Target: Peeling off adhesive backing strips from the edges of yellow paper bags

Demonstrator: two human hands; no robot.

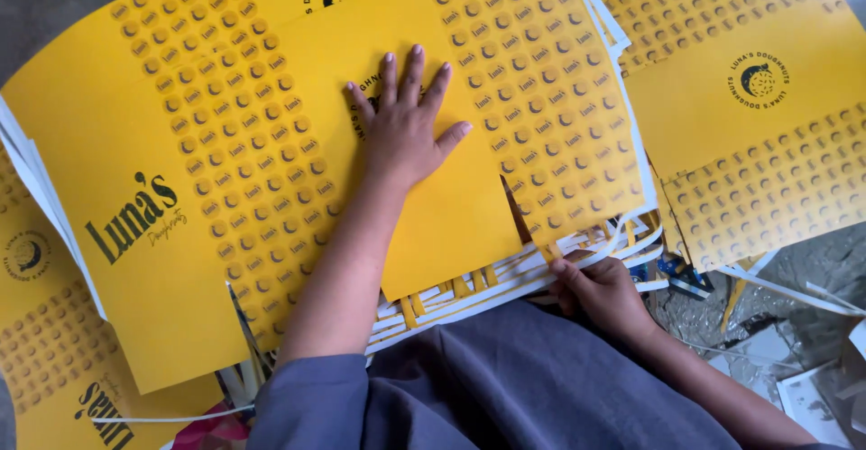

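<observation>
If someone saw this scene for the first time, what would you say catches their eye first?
The bright yellow printed sheet on top of a thick stack fills the middle, dotted with rows of small round marks. The left hand lies flat on it with fingers spread, while the right hand grips the white-edged sheet ends at the stack's near edge. A second yellow stack lies to the right.

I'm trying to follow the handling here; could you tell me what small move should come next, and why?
Probably lift the top yellow sheet by its near edge: the left hand lies flat on it, while the right hand pinches the stack's near edge.
</observation>
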